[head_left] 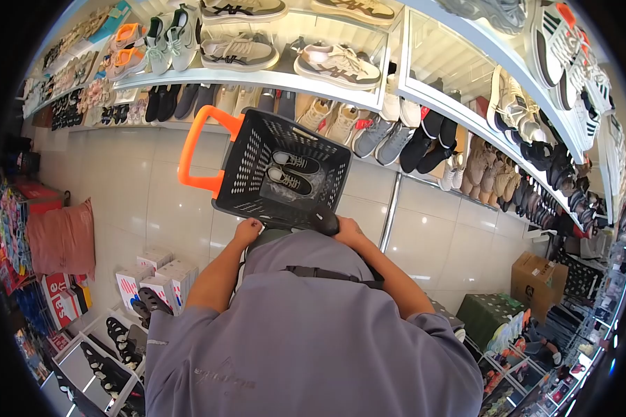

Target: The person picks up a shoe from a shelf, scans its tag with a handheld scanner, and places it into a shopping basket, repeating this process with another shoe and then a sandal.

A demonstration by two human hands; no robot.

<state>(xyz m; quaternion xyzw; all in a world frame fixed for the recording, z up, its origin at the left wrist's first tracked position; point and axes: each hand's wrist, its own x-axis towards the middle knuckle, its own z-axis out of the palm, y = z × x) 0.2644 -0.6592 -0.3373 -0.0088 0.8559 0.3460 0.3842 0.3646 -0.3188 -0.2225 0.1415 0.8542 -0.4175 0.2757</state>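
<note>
A black shopping basket (233,167) with an orange handle (186,156) stands in front of me on the tiled floor. Inside it lies a pair of dark sneakers (293,174) with white laces and pale toes, on what looks like clear plastic. My right hand (350,232) is closed around the end of a black shoe (324,220), held at the basket's near right corner. My left hand (249,230) is closed just below the basket's near left edge, its fingers curled inward. Whatever is in that hand, if anything, does not show.
A white shelf (257,80) with sneakers runs along the far side, and more shoes (375,139) stand beneath it. White boxes (161,274) sit on the floor at the left. A cardboard box (538,278) and a green stool (487,316) are on the right.
</note>
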